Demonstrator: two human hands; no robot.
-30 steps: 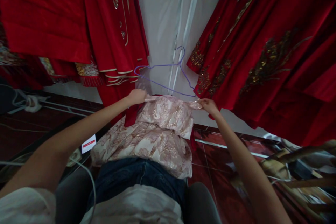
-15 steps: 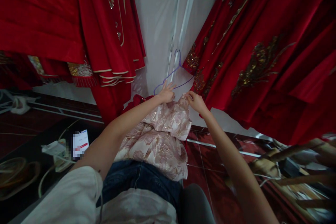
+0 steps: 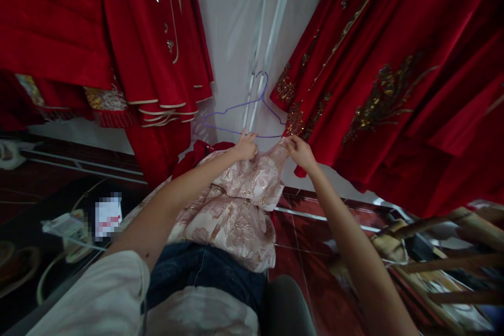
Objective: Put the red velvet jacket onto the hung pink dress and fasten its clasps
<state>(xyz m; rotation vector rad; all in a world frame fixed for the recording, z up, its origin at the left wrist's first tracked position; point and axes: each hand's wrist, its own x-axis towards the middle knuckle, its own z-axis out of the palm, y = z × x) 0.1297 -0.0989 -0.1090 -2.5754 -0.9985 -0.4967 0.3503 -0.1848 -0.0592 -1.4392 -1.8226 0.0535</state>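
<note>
A thin purple clothes hanger (image 3: 236,106) stands hook-up in front of the pale wall. My left hand (image 3: 247,147) is at its lower bar, fingers closed on the wire. A pink-and-gold floral brocade dress (image 3: 232,220) lies bunched across my lap. Between the fingertips of my right hand (image 3: 302,153) a shoulder part of the dress is pinched, close to the hanger's right end. Part of the dress is hidden under my left forearm.
Red embroidered gowns hang on the left (image 3: 149,52) and right (image 3: 374,73). A phone (image 3: 107,218) with a lit screen lies on the dark surface at left, near cables. Bamboo-like poles (image 3: 452,262) and clutter are at lower right.
The hanger has shifted left and levelled out, its right end now beside the pinched dress shoulder. My left hand's fingers have drawn in. The view has shifted slightly.
</note>
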